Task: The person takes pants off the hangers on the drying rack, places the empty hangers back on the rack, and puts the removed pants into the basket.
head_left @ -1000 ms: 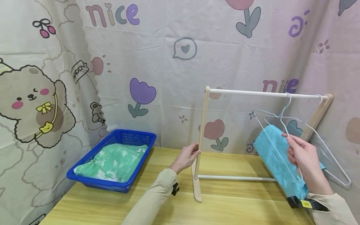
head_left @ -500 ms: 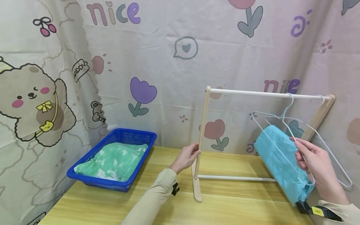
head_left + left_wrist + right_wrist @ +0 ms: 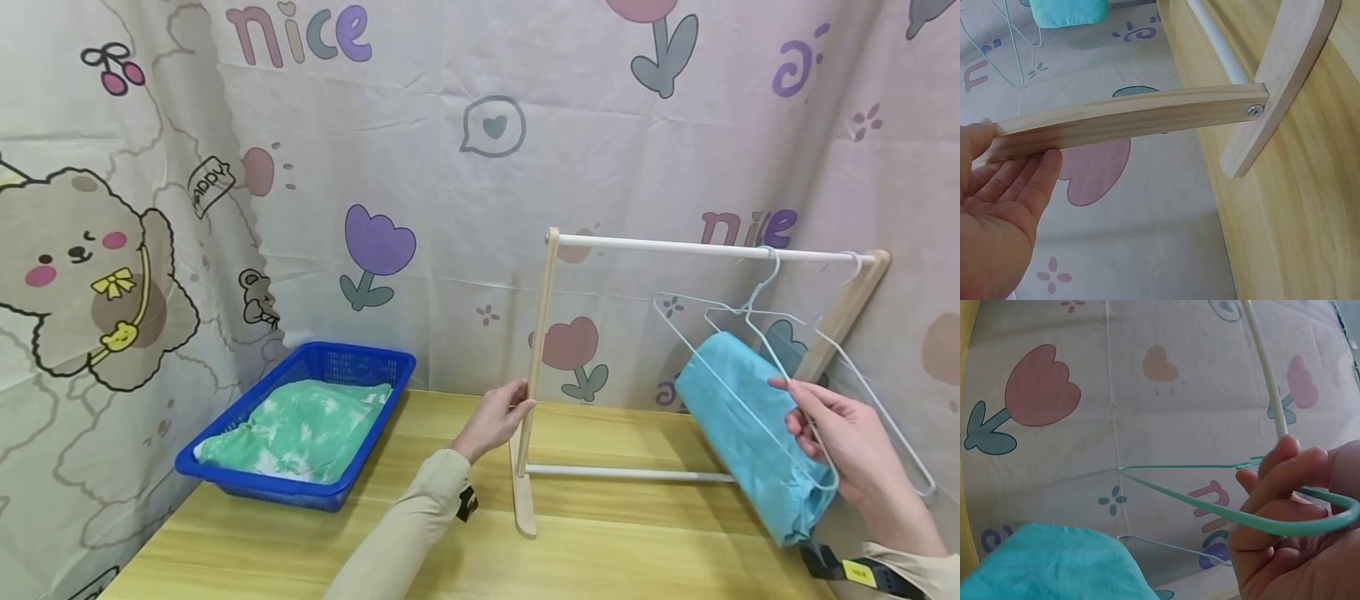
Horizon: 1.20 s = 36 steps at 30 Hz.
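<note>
In the head view my left hand (image 3: 491,421) pinches the near upright (image 3: 540,333) of a small wooden clothes rack, thumb on one side and fingers on the other. A pale teal hanger (image 3: 1260,523) hooks over the rack's white top bar (image 3: 660,245). My right hand (image 3: 855,437) grips this hanger's side near its lower corner, and it is turned at an angle toward me. Behind it, a folded light blue cloth (image 3: 757,475) hangs with a second, paler hanger (image 3: 1171,549). Only the cloth's upper end shows in the right wrist view.
A blue plastic basket (image 3: 352,467) with a green and white tie-dye cloth (image 3: 315,425) inside stands at the left of the wooden table (image 3: 420,533). The rack's foot (image 3: 525,508) rests on the table. A printed curtain (image 3: 450,208) closes off the back and sides.
My right hand has moved right and slightly down along the teal hanger, and the hanger's far corner has swung left. My left hand stays on the upright.
</note>
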Tool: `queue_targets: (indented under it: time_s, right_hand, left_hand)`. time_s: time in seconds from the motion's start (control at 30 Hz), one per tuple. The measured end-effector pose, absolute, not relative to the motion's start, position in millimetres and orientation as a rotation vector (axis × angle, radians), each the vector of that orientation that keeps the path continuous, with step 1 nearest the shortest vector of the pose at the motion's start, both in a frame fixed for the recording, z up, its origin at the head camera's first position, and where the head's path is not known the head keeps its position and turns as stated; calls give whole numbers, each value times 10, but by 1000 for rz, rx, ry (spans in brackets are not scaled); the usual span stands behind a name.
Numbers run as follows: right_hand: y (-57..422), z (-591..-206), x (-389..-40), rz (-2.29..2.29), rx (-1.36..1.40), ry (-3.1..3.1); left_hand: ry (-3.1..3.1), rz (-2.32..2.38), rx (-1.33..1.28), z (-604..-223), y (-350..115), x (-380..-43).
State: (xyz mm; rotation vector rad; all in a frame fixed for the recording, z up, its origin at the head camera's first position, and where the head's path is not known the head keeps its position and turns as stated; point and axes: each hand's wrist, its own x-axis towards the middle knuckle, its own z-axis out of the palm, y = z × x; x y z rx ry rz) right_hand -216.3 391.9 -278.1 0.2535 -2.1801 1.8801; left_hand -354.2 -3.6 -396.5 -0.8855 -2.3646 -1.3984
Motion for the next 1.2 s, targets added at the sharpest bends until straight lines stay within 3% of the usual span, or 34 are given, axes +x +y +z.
queue_targets:
  time_s: [0.57, 0.9, 1.2]
  right_hand:
    - [4049, -2741, -2142, 1340, 190, -2298]
    - [4026, -2579, -2122, 706, -247, -2472]
    - [4201, -2626, -2193, 553, -225, -2525]
  left_hand:
    - [-2396, -1409, -903, -4005, -59, -3552]
    - [-2393, -1427, -897, -4009, -63, -3558]
    - [-2389, -1418, -900, -4013, -62, -3555]
